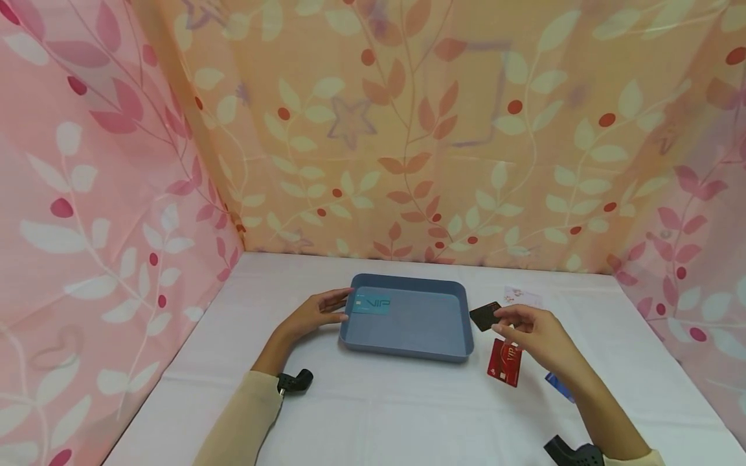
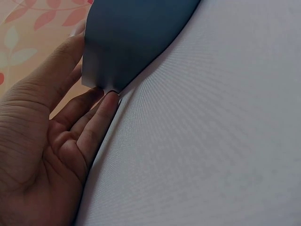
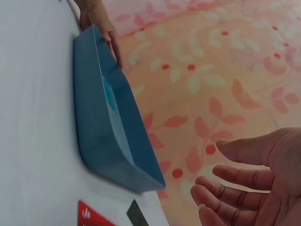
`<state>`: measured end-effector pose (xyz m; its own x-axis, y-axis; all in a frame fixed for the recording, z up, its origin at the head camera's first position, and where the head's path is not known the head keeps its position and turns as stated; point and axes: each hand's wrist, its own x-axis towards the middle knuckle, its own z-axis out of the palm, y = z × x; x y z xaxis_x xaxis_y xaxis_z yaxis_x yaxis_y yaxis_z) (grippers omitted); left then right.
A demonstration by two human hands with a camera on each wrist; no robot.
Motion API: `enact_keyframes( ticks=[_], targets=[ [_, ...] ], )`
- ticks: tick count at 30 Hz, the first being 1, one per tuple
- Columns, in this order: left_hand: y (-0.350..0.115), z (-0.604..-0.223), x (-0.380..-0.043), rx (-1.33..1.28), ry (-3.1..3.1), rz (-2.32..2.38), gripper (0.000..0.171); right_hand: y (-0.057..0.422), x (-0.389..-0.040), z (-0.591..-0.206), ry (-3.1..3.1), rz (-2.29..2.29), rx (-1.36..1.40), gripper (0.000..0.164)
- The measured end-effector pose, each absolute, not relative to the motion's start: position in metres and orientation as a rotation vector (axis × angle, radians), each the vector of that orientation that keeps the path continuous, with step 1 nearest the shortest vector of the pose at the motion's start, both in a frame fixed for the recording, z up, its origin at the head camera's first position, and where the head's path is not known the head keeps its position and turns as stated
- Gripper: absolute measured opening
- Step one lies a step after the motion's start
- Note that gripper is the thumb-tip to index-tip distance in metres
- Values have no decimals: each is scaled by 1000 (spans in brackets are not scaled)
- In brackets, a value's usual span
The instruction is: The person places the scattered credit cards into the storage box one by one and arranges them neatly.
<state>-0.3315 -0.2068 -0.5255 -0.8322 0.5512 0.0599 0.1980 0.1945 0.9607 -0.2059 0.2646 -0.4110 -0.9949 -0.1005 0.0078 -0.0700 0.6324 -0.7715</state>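
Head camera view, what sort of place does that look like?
Probably a curtained-off tabletop booth, perhaps for recording: floral orange fabric hangs behind the white-covered table, pink fabric screens its sides, and a black device sits at each wrist.

White surface (image 1: 396,408) below left hand (image 1: 313,315) and right hand (image 1: 539,330), faint creases across it. Orange-yellow cloth (image 1: 326,175) upright beyond both hands, leaf-and-dot print. Faint purple star (image 1: 351,123) on it, beyond left hand; purple angular outline (image 1: 500,97) beyond right hand. Pink leafy panel (image 1: 76,259) left of left hand; similar floral panel (image 1: 699,272) right of right hand.
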Motion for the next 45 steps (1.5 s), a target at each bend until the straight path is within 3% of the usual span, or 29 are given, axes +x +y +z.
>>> enact_keyframes(
  ticks=[9, 27, 45],
  targets=[
    [-206, -525, -330, 720, 2164, 1694, 71, 309, -199, -422, 2864, -1291, -109, 47],
    [-203, -525, -329, 719, 2153, 1689, 71, 380, -208, -447, 2847, -1022, 109, 62],
    [-208, -527, -331, 705, 2186, 1680, 69, 394, -212, -462, 2771, -707, 136, 79]
  ],
)
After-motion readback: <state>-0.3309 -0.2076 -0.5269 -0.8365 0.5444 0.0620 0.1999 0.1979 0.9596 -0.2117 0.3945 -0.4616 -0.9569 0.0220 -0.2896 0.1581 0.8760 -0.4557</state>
